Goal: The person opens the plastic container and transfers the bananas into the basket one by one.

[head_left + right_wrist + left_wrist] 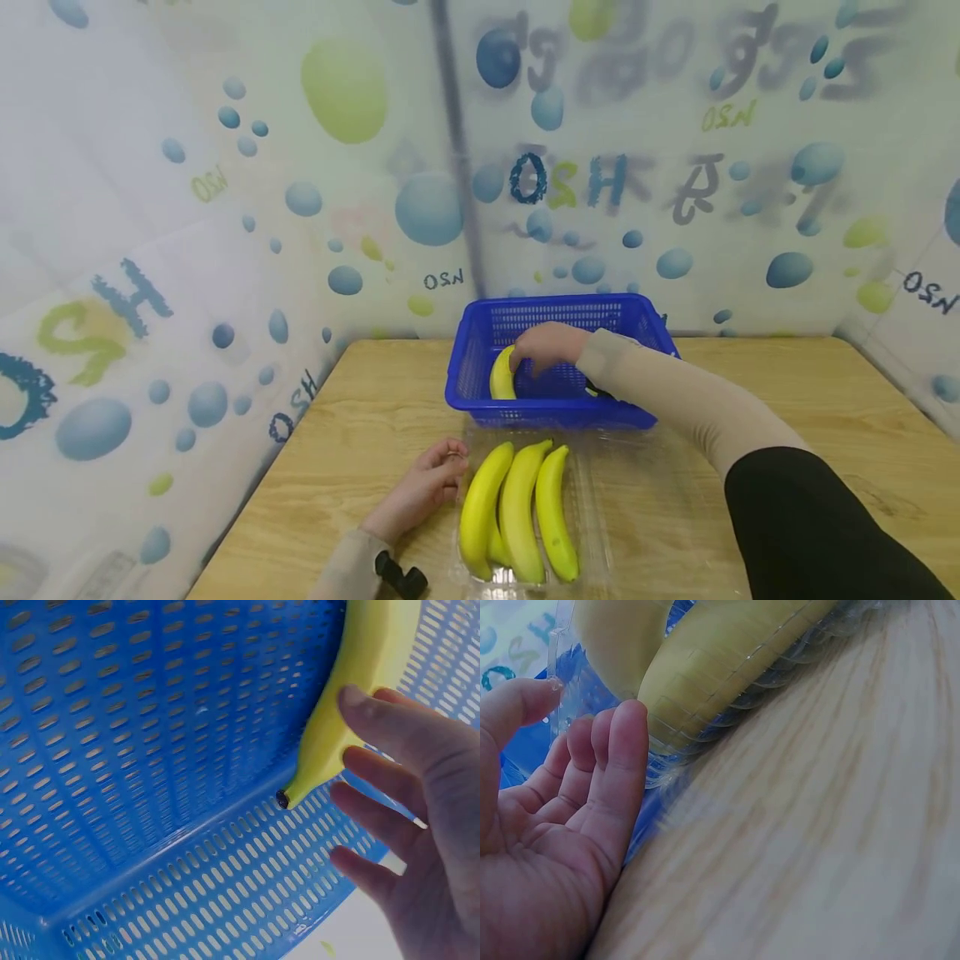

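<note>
Banana [501, 379], one, yellow; located inside a blue plastic basket [555, 408], toward the left side of it in the head view, a dark-tipped end showing in the right wrist view; right hand [551, 343], reached into the basket at this fruit, open, the thumb tip over the peel, the other fingers loosely bent and parted rather than wrapped round it (firmness of contact could not be told); left hand [427, 483], relaxed and open, fingers slightly bent, beside the left edge of a clear plastic container [592, 517]; whether its fingertips met that edge could not be settled; further bananas [520, 508], three, laid side by side in the container, with part of a fourth banana [497, 546] visible low between two of them; the container sat just in front of the basket, on the person's side; wood-grained table [375, 392], one, bore both; beige sleeve [675, 400] on the right forearm, black above; black fitting [408, 579] at the left wrist; pale backdrop [427, 208], printed with blue and green bubbles and lettering, stood behind.
</note>
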Demonstrator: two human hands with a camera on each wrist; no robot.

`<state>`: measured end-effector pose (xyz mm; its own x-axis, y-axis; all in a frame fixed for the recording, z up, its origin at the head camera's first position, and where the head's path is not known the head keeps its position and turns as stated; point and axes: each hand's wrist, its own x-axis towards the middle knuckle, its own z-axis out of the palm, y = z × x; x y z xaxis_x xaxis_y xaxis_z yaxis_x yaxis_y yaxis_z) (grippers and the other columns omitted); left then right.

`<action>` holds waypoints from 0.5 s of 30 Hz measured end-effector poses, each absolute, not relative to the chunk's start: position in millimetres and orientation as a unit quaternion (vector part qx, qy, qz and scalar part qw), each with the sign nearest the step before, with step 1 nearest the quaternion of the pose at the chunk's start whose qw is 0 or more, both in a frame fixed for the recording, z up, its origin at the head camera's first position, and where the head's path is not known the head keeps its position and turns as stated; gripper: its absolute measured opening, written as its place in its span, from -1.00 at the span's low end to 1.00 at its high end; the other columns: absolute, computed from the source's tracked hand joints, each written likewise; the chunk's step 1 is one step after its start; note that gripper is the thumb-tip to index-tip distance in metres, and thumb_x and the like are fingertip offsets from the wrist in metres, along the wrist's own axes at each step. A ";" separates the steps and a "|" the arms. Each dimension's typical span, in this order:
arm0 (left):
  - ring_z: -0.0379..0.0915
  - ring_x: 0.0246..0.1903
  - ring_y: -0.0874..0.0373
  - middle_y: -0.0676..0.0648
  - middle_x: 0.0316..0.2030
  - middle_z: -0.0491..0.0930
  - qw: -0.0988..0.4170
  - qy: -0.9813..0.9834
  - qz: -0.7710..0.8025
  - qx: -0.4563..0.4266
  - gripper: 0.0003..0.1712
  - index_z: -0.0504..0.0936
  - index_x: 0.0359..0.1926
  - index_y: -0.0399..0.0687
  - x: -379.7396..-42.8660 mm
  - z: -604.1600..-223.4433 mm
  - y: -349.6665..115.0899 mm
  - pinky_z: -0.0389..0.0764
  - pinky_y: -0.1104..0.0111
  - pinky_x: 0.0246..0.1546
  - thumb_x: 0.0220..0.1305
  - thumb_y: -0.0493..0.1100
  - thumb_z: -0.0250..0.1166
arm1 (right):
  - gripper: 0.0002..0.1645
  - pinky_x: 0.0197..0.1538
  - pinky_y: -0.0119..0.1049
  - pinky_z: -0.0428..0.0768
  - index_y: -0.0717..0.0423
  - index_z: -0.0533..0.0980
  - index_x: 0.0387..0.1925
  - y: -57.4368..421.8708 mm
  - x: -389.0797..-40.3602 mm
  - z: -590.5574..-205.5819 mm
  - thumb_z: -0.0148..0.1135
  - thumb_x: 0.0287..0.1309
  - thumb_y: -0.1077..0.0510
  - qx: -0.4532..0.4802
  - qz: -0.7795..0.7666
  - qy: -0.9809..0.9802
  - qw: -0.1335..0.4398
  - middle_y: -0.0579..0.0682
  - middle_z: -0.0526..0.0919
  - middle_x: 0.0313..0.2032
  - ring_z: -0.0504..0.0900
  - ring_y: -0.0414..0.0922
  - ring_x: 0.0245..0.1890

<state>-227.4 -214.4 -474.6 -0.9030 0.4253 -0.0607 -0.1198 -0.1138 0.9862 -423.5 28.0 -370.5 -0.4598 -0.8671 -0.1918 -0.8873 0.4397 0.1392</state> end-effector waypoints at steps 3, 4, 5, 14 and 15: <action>0.37 -0.47 0.24 0.02 -0.42 0.38 0.185 0.641 0.737 0.111 -0.84 0.31 -0.05 -0.14 -225.5 -476.2 -215.9 0.58 0.39 -0.39 0.41 -0.27 0.07 | -0.47 0.14 -0.21 0.50 -0.11 0.59 0.10 25.2 -418.7 -371.9 0.44 0.05 0.23 -0.501 0.115 0.852 0.103 -0.16 0.63 0.03 0.55 -0.11 0.08; 0.37 -0.46 0.23 0.02 -0.42 0.38 0.188 0.640 0.737 0.110 -0.84 0.30 -0.04 -0.14 -224.9 -476.6 -216.1 0.58 0.38 -0.38 0.41 -0.26 0.07 | -0.46 0.17 -0.21 0.48 -0.11 0.58 0.12 24.3 -417.0 -373.0 0.43 0.06 0.23 -0.496 0.118 0.852 0.118 -0.16 0.62 0.05 0.54 -0.11 0.10; 0.36 -0.46 0.23 0.02 -0.41 0.38 0.190 0.639 0.737 0.109 -0.83 0.30 -0.04 -0.14 -224.4 -477.0 -216.2 0.58 0.38 -0.38 0.41 -0.26 0.07 | -0.45 0.19 -0.21 0.46 -0.11 0.57 0.14 23.6 -415.9 -374.3 0.42 0.06 0.23 -0.492 0.122 0.852 0.130 -0.17 0.61 0.07 0.53 -0.12 0.13; 0.36 -0.46 0.24 0.05 -0.42 0.39 0.189 0.630 0.744 0.117 -0.85 0.32 -0.06 -0.11 -225.4 -474.2 -214.5 0.56 0.40 -0.39 0.40 -0.26 0.07 | -0.38 0.20 -0.23 0.45 -0.19 0.54 0.17 17.0 -413.9 -377.1 0.46 0.03 0.17 -0.498 0.142 0.845 0.138 -0.21 0.57 0.12 0.50 -0.14 0.15; 0.36 -0.46 0.24 0.04 -0.42 0.39 0.188 0.630 0.745 0.117 -0.85 0.32 -0.06 -0.11 -225.8 -473.4 -214.5 0.55 0.40 -0.40 0.40 -0.26 0.07 | -0.37 0.20 -0.23 0.45 -0.20 0.53 0.19 16.5 -413.7 -376.3 0.46 0.04 0.16 -0.496 0.141 0.846 0.139 -0.22 0.57 0.12 0.50 -0.14 0.16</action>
